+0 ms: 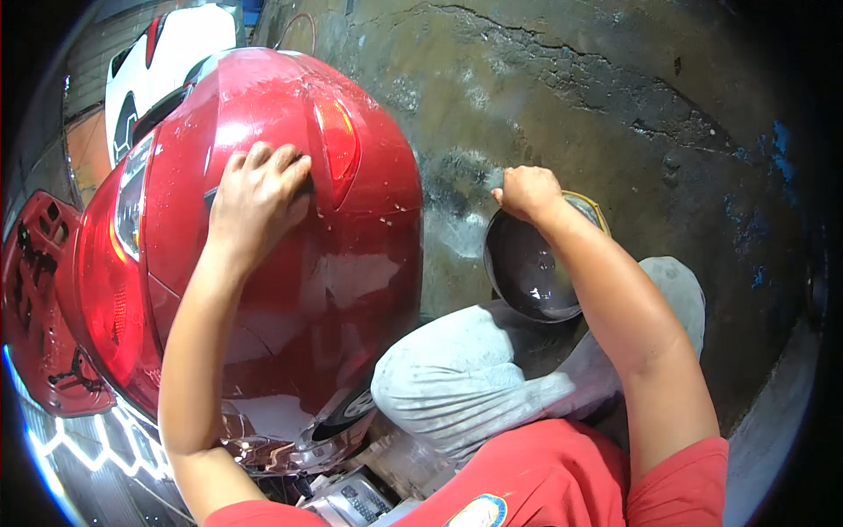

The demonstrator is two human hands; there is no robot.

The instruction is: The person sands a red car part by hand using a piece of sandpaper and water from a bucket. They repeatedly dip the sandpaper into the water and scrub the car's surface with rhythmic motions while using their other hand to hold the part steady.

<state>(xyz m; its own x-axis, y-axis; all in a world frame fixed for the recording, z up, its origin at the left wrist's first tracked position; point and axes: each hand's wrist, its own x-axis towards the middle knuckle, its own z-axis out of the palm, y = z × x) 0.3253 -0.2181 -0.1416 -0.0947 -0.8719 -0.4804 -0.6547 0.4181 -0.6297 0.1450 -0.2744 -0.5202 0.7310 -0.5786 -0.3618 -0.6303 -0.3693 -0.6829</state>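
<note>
My left hand is pressed on the wet red bumper of a car, beside a narrow red reflector. Its fingers are curled, and a dark patch shows under them; what they hold, if anything, is hidden. My right hand is closed in a fist at the far rim of a round bucket. Whether it grips that rim or something small cannot be made out. Dark, shiny liquid appears to lie inside the bucket, and a yellow edge shows at its right.
A lit tail light and the raised red boot lid are on the left. Beyond stands a white car. My bent knee is between bumper and bucket. The concrete floor is wet and cracked.
</note>
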